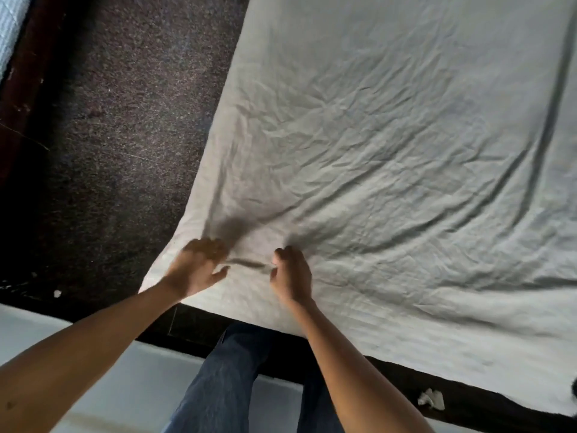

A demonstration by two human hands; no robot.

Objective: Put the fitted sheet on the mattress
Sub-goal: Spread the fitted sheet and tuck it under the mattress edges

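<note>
Broadly, the white fitted sheet (390,135) lay spread and wrinkled, and whatever was under it was hidden. At the sheet's near left corner both hands gathered cloth. The left hand (196,267), blurred, had its grip curled on the edge. Just beside it, the right hand (292,273) pinched a fold, with a taut ridge of sheet running between them. Left of the sheet lay dark carpet (118,120). Below the sheet's near edge were legs in blue jeans (218,385) and a crumpled white scrap (432,401).
</note>
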